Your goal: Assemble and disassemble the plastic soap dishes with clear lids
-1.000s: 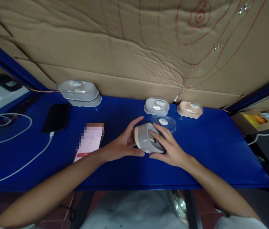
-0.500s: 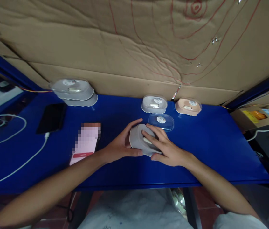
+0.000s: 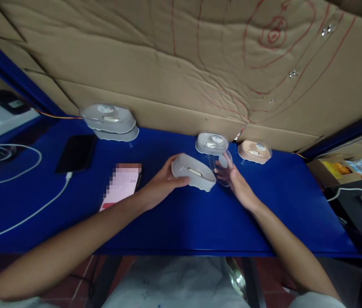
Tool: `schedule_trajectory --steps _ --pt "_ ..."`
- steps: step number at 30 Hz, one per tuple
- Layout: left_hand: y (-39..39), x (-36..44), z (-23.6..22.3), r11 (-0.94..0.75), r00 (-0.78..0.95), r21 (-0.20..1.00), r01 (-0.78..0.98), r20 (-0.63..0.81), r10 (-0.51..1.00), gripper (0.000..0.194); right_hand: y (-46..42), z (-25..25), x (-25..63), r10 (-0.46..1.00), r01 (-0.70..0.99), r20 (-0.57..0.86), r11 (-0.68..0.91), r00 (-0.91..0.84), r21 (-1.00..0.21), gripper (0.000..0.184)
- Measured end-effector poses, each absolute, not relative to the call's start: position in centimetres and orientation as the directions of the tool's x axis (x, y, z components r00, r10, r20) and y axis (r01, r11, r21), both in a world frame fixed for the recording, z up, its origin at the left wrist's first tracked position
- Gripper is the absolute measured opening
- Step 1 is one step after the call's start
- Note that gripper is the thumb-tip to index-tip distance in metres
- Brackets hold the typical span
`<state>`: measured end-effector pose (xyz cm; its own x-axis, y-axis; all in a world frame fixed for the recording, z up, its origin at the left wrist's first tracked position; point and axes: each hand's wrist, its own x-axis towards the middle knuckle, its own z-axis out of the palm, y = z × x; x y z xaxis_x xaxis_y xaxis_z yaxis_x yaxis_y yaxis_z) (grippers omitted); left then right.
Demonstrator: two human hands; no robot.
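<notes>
A grey oval plastic box (image 3: 197, 167) with a white oblong piece on top is tilted in my left hand (image 3: 164, 179), whose thumb presses its near side. My right hand (image 3: 237, 182) grips a clear plastic lid (image 3: 220, 167), raised on edge beside the grey box, with a round white sticker on it. Box and lid are apart. Behind the lid stands a grey lidded box (image 3: 205, 147), and farther right a peach-coloured lidded box (image 3: 254, 152). Part of my right fingers shows through the clear plastic.
Stacked grey boxes (image 3: 112, 122) stand at the back left against the cardboard wall (image 3: 120, 64). A black phone (image 3: 75, 153) on a white cable and a lit phone (image 3: 123, 184) lie at left on the blue table (image 3: 194, 231). An open cardboard box (image 3: 328, 171) is at right.
My right hand has left the grey box and lifted the clear lid from the table onto its edge. My left hand keeps the box, now tilted. The view has shifted slightly.
</notes>
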<state>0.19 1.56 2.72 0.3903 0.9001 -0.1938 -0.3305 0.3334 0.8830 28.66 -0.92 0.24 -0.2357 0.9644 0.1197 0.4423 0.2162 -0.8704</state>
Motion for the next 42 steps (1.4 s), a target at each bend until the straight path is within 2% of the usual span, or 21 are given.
schedule_trajectory --steps 2,5,8,15,21,25,29,31,35,38,40,42 --pt "1.1 0.4 2.5 0.316 0.454 0.897 -0.31 -0.152 0.878 0.086 -2.2 0.6 27.4 0.935 0.409 0.159 0.286 -0.317 -0.867 0.067" --pt "0.6 0.6 2.3 0.244 0.532 0.935 -0.259 -0.073 0.844 0.092 -3.5 0.7 26.1 0.877 0.529 0.268 0.46 -0.4 -0.713 0.067" --pt "0.2 0.6 2.4 0.189 0.573 0.96 -0.206 -0.039 0.819 0.094 -3.9 0.7 25.9 0.839 0.62 0.322 0.542 -0.439 -0.567 0.072" --pt "-0.3 -0.1 3.2 -0.051 0.634 0.991 -0.127 0.121 0.763 0.095 -3.7 0.6 26.3 0.681 0.6 0.485 0.725 -0.548 -0.339 0.093" --pt "-0.8 0.2 3.2 -0.131 0.646 0.981 -0.144 0.194 0.739 0.092 -4.1 0.0 25.8 0.674 0.594 0.511 0.728 -0.533 -0.341 0.099" --pt "-1.0 0.3 3.0 -0.129 0.641 0.98 -0.152 0.197 0.742 0.092 -4.3 -0.4 25.7 0.657 0.61 0.531 0.735 -0.535 -0.295 0.101" --pt "-1.0 0.2 2.8 -0.142 0.643 0.981 -0.136 0.196 0.741 0.094 -4.3 -0.4 25.6 0.703 0.613 0.468 0.705 -0.536 -0.356 0.111" --pt "-1.0 0.2 2.7 -0.146 0.627 0.981 -0.13 0.195 0.754 0.093 -4.1 -0.4 25.7 0.723 0.612 0.427 0.689 -0.543 -0.388 0.111" --pt "-0.6 0.4 2.4 -0.038 0.581 0.984 -0.176 0.135 0.803 0.088 -3.7 -0.1 26.0 0.725 0.542 0.343 0.68 -0.597 -0.494 0.101" --pt "0.1 0.4 2.4 0.123 0.508 0.966 -0.228 0.01 0.861 0.083 -2.9 0.4 26.7 0.752 0.509 0.342 0.642 -0.563 -0.573 0.09" --pt "0.6 0.2 2.5 0.177 0.459 0.962 -0.208 -0.064 0.886 0.081 -1.9 0.7 27.8 0.79 0.586 0.383 0.612 -0.478 -0.531 0.079" --pt "1.1 -0.1 2.7 0.075 0.437 0.992 -0.102 -0.023 0.899 0.086 -0.2 0.8 29.9 0.821 0.732 0.423 0.55 -0.385 -0.402 0.067"
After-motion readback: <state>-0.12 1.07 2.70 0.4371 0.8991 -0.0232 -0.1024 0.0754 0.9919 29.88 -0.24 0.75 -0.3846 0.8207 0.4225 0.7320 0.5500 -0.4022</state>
